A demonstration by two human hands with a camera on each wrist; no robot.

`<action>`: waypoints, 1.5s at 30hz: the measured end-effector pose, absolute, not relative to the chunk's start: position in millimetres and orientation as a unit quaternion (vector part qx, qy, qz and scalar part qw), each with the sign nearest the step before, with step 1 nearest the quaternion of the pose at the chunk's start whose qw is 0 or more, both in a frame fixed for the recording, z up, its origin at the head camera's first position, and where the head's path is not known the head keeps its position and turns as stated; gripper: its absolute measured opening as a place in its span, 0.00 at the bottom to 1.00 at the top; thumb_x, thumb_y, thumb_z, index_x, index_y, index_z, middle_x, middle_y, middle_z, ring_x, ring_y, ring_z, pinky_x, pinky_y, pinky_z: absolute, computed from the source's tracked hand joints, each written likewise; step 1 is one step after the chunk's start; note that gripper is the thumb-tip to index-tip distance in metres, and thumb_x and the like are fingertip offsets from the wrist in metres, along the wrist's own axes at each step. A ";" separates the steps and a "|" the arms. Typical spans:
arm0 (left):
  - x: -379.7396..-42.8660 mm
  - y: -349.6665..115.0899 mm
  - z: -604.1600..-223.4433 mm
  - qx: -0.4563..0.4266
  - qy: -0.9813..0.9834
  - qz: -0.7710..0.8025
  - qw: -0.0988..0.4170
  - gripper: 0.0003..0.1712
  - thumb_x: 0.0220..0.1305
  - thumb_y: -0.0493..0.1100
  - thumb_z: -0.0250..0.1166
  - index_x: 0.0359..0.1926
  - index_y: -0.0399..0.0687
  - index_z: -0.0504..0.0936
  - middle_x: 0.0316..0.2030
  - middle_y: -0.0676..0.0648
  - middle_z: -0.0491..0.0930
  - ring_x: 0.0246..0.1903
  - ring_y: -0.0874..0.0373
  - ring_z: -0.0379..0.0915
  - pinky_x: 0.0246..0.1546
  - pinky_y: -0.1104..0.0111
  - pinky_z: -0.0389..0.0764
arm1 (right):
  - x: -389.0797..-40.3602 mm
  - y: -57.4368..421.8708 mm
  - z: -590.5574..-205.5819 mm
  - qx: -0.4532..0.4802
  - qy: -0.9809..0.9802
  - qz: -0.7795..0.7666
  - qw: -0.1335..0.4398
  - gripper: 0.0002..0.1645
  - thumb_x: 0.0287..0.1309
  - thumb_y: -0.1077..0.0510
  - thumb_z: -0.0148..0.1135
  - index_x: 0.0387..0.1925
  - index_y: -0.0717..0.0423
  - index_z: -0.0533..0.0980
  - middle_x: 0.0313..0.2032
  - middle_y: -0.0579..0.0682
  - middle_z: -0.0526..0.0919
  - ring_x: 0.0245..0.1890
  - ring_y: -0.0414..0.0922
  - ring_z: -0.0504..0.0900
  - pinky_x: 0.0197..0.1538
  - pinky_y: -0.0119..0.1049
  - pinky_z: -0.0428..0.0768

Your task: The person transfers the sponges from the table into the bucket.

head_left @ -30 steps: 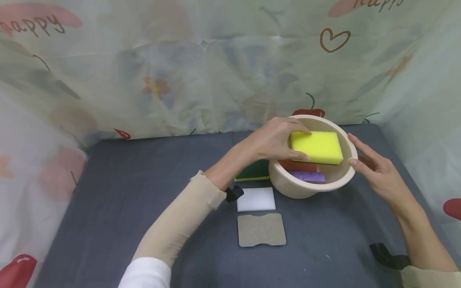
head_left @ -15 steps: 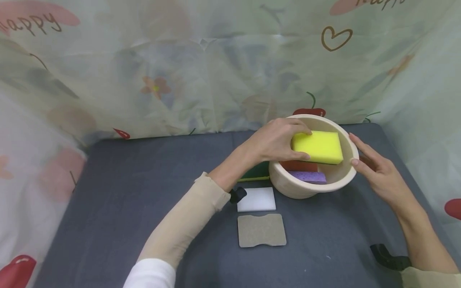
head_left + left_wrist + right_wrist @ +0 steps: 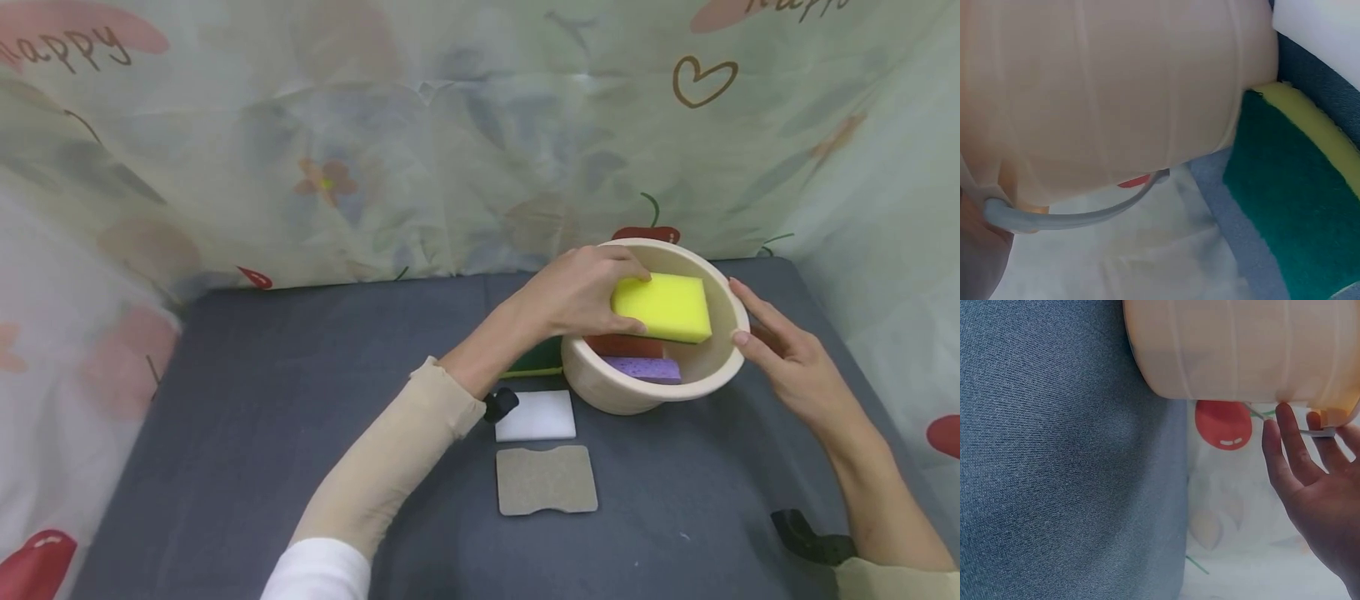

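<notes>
My left hand [image 3: 581, 292] pinches a yellow sponge [image 3: 663, 307] with a dark underside between thumb and fingers. It holds the sponge tilted over the mouth of a cream bucket [image 3: 618, 392]. Inside the bucket lie a purple sponge [image 3: 643, 369] and an orange-red one [image 3: 626, 345], partly covered by the yellow sponge. On the bucket's right side, my right hand [image 3: 795, 362] touches the rim with thumb and forefinger. In the right wrist view its fingers [image 3: 1294, 447] extend, spread, beside the bucket's wall and handle.
Left of the bucket lies a green-and-yellow scouring sponge [image 3: 1297, 194], partly behind my left arm in the head view. In front of it are a white sponge [image 3: 536, 415] and a grey pad with notched sides [image 3: 547, 481]. Printed curtains [image 3: 450, 183] border the dark table [image 3: 300, 400].
My left hand and the yellow sponge have shifted very slightly to the right. The right hand stays at the bucket's rim.
</notes>
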State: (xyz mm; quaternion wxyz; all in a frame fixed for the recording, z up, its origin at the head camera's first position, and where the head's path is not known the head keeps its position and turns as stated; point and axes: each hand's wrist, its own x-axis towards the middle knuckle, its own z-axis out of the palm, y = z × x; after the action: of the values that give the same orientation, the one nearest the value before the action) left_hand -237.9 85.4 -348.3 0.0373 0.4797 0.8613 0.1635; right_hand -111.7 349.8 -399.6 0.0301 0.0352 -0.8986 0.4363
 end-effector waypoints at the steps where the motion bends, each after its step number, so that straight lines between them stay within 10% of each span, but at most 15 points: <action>1: -237.6 86.4 -347.9 0.477 0.864 0.159 0.040 0.38 0.55 0.64 0.71 0.64 0.54 0.78 0.61 0.53 0.74 0.58 0.61 0.70 0.57 0.74 0.67 | -111.4 350.0 -399.7 0.035 -0.899 0.436 0.030 0.40 0.71 0.57 0.57 0.77 0.31 0.53 0.75 0.41 0.57 0.62 0.27 0.68 0.47 0.12 0.68; 32: -238.8 86.0 -351.3 0.480 0.851 0.203 0.059 0.36 0.58 0.64 0.70 0.64 0.54 0.78 0.63 0.54 0.73 0.63 0.62 0.67 0.60 0.75 0.65 | -111.5 350.5 -400.6 0.050 -0.893 0.444 0.045 0.39 0.72 0.58 0.56 0.77 0.34 0.54 0.75 0.41 0.58 0.56 0.22 0.68 0.48 0.12 0.67; 45: -244.1 40.5 -367.7 0.440 0.788 0.429 -0.045 0.31 0.54 0.53 0.76 0.58 0.49 0.82 0.55 0.52 0.80 0.53 0.61 0.74 0.54 0.70 0.74 | -111.5 350.7 -400.5 0.057 -0.889 0.452 0.048 0.39 0.71 0.60 0.56 0.77 0.36 0.55 0.75 0.42 0.59 0.55 0.20 0.68 0.48 0.12 0.68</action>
State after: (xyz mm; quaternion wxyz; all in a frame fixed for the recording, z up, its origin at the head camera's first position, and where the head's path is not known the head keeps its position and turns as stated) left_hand -244.1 40.5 -367.7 -0.0445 0.4397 0.7876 0.4293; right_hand -111.5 350.7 -400.5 0.0476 0.0566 -0.8889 0.4521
